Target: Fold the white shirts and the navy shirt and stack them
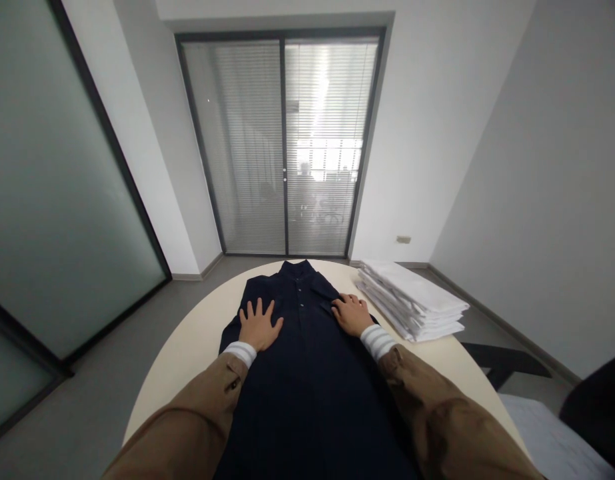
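Your dark navy shirt [307, 380] lies front up along the middle of the round tabletop [182, 360], its collar [296, 270] at the far edge and its body running toward the near edge until it leaves the bottom of the view. Your left hand [257, 328] is flat on the left chest with fingers spread, its grip open and holding nothing. Your right hand [354, 315] rests at the right side of the shirt below the shoulder, fingers bent; you cannot tell from here whether that grip pinches any cloth.

The step looks like flattening the front. To do it well, press evenly through the left palm and draw outward from the buttons [300, 298] toward the left edge, so the front opening stays straight. Straighten the right fingers for the same light pressure, as bent tips could bunch the fabric. Avoid pushing toward the far edge, where the collar has little room. The white stack [412, 300] sits on the right edge, just beyond your right hand, so keep that stroke short. Lift your brown sleeves [187, 427] slightly, since they could drag the cloth.
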Action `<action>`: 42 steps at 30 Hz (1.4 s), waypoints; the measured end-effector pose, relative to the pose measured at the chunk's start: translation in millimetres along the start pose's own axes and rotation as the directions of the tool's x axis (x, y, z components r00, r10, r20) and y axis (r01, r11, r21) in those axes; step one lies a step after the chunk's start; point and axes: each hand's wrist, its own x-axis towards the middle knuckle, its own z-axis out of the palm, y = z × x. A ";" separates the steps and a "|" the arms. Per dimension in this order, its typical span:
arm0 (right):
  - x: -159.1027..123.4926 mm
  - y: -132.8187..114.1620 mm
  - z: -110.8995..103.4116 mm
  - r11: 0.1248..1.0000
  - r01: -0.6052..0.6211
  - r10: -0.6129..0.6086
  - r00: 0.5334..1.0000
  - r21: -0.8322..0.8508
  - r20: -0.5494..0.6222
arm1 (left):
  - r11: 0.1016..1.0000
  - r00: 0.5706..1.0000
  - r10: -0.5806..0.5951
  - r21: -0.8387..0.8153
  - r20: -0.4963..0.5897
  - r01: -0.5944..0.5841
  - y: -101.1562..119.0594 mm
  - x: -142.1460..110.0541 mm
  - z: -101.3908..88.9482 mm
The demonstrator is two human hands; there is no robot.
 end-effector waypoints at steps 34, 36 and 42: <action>32.8 59.3 17.1 0.940 -0.304 0.304 0.952 0.153 0.023 | 0.969 0.976 0.214 -0.116 -0.048 -0.219 -7.1 1.6 2.9; 26.9 59.1 14.3 0.945 -0.303 0.308 0.951 0.125 -0.015 | 0.979 0.985 0.151 -0.127 -0.089 -0.161 -6.9 1.4 3.0; 17.9 39.6 15.2 0.987 -0.133 0.138 0.989 0.088 -0.055 | 0.978 0.990 0.094 -0.176 -0.110 -0.112 -6.7 1.3 0.1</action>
